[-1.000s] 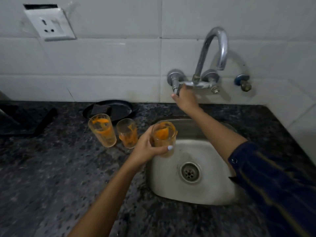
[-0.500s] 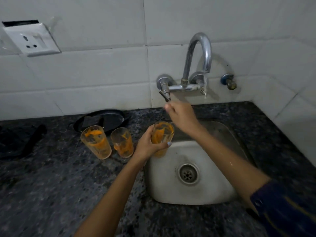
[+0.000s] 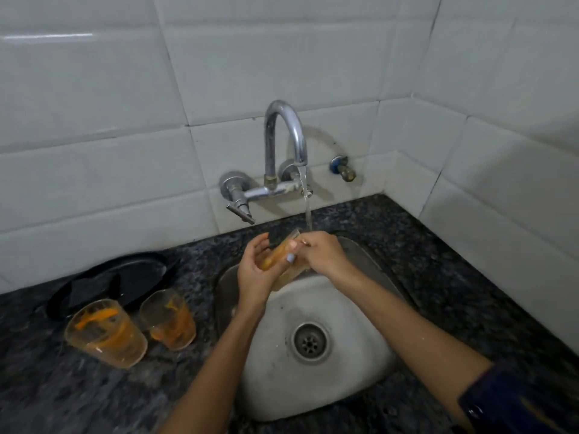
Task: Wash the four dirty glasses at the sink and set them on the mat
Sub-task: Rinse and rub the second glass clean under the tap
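Glass now under tap stream, half-hidden btwn both hands.

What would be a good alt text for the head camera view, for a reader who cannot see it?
Two hands, left hand and right hand, hold a tilted, orange-stained glass under running water from the tap above a steel sink. Two more dirty glasses stand on the dark counter at left.
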